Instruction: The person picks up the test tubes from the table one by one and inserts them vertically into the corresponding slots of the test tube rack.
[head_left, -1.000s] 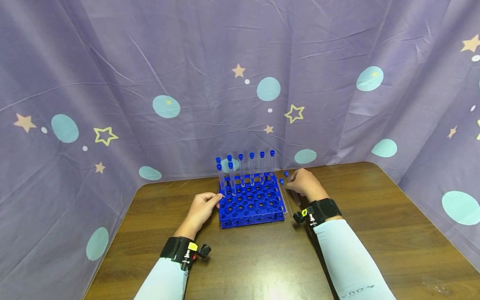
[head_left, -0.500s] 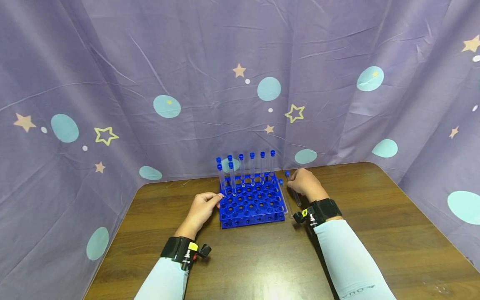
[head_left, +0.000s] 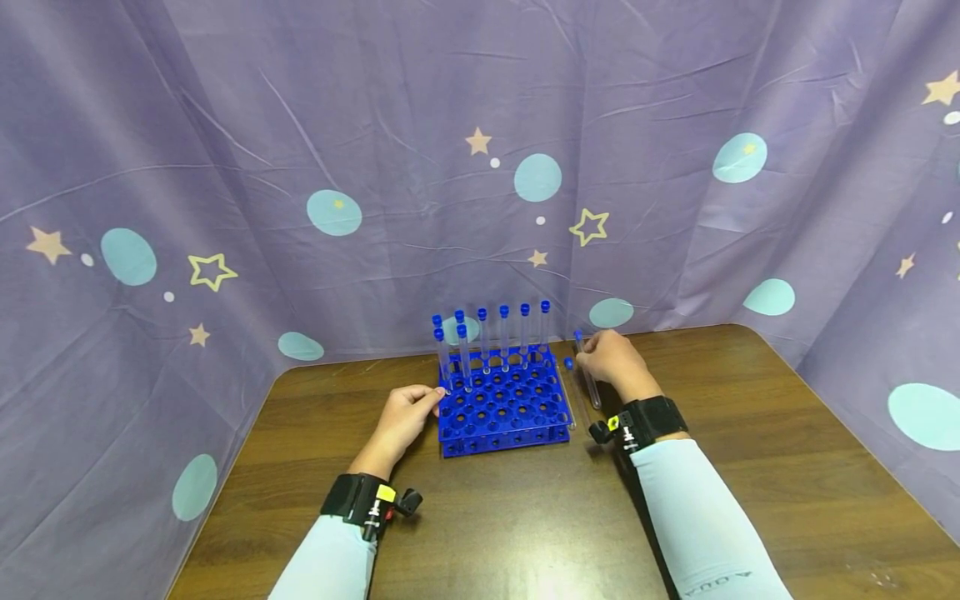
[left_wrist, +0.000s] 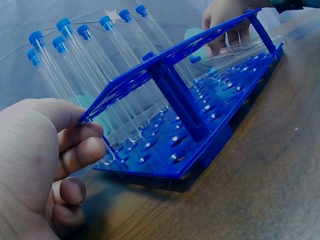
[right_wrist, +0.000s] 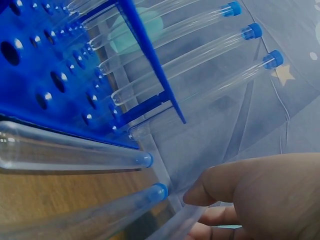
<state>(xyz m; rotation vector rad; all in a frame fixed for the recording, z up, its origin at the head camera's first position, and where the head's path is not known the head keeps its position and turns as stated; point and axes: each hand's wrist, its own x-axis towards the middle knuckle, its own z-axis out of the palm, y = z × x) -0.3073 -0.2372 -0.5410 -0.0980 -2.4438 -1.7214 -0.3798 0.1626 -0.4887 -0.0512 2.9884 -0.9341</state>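
A blue test tube rack (head_left: 502,408) stands on the table with several clear, blue-capped test tubes (head_left: 504,337) upright along its back and left side. My left hand (head_left: 405,417) grips the rack's left edge; in the left wrist view its thumb and fingers (left_wrist: 82,142) pinch the top plate's corner. Right of the rack, my right hand (head_left: 615,362) pinches a capped test tube (head_left: 590,385), tilted with its cap raised. Most of that tube is out of the right wrist view, behind the thumb (right_wrist: 215,185). Two more tubes (right_wrist: 75,147) lie flat between rack and hand.
The brown wooden table (head_left: 510,517) ends at the back against a purple curtain (head_left: 420,250) with stars and teal spots. The upright tubes rise well above the rack. Wrist cameras on black straps (head_left: 652,421) sit on both forearms.
My right hand has shifted slightly right and raised the capped end of its test tube from the table. A loose tube's cap has moved slightly right. The left hand and rack have stayed put.
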